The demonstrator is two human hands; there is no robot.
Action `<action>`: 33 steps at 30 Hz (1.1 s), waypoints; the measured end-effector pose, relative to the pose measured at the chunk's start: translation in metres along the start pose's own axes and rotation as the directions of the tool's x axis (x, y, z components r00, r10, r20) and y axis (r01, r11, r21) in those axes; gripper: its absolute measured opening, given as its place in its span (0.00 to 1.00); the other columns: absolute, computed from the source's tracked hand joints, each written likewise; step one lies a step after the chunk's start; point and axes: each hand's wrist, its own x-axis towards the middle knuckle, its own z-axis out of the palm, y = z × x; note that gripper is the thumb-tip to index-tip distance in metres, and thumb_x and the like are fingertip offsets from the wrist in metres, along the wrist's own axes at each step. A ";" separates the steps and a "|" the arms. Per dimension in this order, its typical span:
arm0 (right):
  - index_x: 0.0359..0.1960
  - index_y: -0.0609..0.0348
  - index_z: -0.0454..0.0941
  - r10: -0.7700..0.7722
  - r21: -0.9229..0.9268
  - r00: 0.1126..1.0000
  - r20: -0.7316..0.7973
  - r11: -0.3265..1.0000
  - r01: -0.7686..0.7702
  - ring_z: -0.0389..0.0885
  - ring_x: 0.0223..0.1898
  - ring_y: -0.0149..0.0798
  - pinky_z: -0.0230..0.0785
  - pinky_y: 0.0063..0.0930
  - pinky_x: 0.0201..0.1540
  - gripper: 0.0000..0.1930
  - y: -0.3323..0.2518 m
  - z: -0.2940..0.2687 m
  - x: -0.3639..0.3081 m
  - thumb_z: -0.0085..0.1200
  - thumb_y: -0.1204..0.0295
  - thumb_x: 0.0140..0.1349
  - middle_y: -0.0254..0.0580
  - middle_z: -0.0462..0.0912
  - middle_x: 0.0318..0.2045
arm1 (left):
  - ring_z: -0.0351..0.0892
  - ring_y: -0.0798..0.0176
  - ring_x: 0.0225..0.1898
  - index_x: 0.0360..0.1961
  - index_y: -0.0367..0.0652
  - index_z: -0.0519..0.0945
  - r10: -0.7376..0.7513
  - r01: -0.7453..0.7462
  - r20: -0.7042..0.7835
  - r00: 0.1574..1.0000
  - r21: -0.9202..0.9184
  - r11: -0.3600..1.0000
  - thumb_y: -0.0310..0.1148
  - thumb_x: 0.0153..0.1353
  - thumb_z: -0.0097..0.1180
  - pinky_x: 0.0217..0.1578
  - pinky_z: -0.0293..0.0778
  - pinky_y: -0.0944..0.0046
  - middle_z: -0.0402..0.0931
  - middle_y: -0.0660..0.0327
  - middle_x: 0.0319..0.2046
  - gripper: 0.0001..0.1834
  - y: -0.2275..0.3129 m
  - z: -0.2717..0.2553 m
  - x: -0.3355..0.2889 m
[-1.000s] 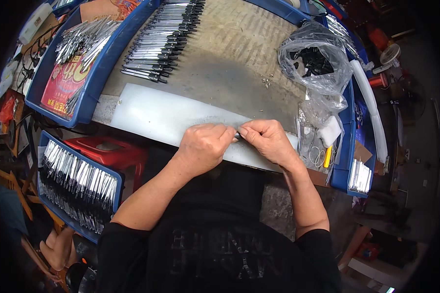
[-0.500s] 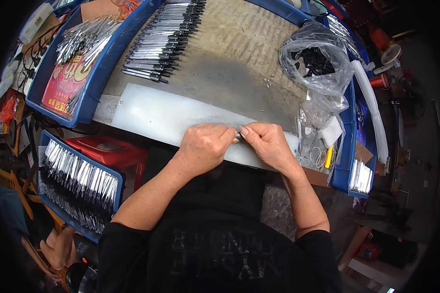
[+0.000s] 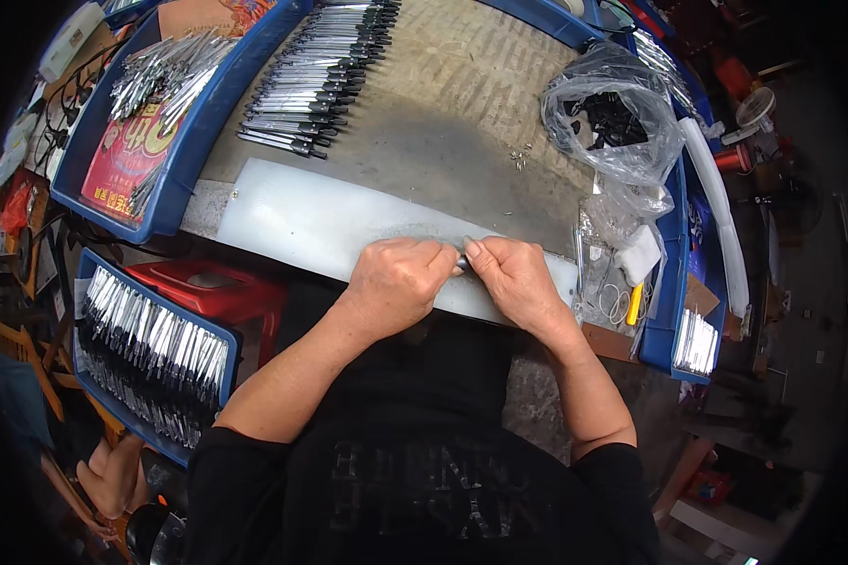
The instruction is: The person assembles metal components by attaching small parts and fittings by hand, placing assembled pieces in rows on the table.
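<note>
My left hand (image 3: 396, 281) is closed, its thumb and fingers pinched together over the white board (image 3: 297, 212). Right against it, my right hand (image 3: 518, 282) also pinches, thumb on top. Between the two sets of fingertips shows the end of a small dark, shiny pen part (image 3: 461, 264); the rest of it is hidden inside the fingers. Beyond the board, a long row of pens (image 3: 301, 94) with clear barrels and black grips lies side by side on the worktable (image 3: 443, 141).
A clear bag (image 3: 561, 99) of black parts (image 3: 612, 122) stands at the right, near tiny metal bits (image 3: 519, 155) and a yellow-handled tool (image 3: 634, 303). Blue trays (image 3: 174, 188) hold silver refills and pens at the left. A red stool (image 3: 207, 287) and a person's arm (image 3: 113, 476) are lower left.
Both hands stay pinched together at the same place on the board, with hardly any movement. The whole view has shifted very slightly.
</note>
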 end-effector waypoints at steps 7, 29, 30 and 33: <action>0.25 0.67 0.74 -0.211 0.179 0.974 0.081 0.965 0.194 0.71 0.22 0.48 0.64 0.37 0.27 0.13 0.010 -0.006 0.002 0.48 0.68 0.63 0.50 0.75 0.20 | 0.69 0.63 0.15 0.22 0.42 0.73 0.036 -0.036 0.017 0.999 -0.019 0.999 0.31 0.48 0.60 0.16 0.65 0.64 0.64 0.63 0.13 0.08 -0.001 -0.004 0.001; 0.31 0.63 0.77 -0.290 -0.237 0.926 -0.243 0.943 0.233 0.78 0.29 0.46 0.69 0.32 0.31 0.04 0.063 -0.028 0.018 0.55 0.77 0.54 0.46 0.77 0.25 | 0.72 0.63 0.17 0.21 0.42 0.72 -0.007 0.007 -0.004 1.000 0.009 1.000 0.32 0.48 0.59 0.16 0.68 0.64 0.67 0.63 0.15 0.08 0.001 -0.001 0.003; 0.31 0.63 0.77 -0.290 -0.235 0.925 -0.244 0.944 0.234 0.78 0.29 0.46 0.69 0.32 0.31 0.04 0.063 -0.027 0.020 0.55 0.77 0.54 0.46 0.77 0.25 | 0.72 0.63 0.17 0.21 0.42 0.72 -0.009 0.009 0.002 1.000 0.016 1.000 0.31 0.48 0.59 0.16 0.68 0.64 0.67 0.63 0.14 0.08 0.001 -0.001 0.002; 0.29 0.62 0.77 -0.328 -0.295 0.923 -0.201 0.919 0.262 0.77 0.28 0.46 0.70 0.33 0.31 0.03 0.062 -0.025 0.025 0.56 0.78 0.52 0.45 0.76 0.24 | 0.72 0.63 0.17 0.22 0.42 0.72 -0.010 0.009 0.011 1.000 0.025 1.000 0.31 0.48 0.59 0.16 0.68 0.64 0.67 0.63 0.14 0.08 0.001 -0.001 0.002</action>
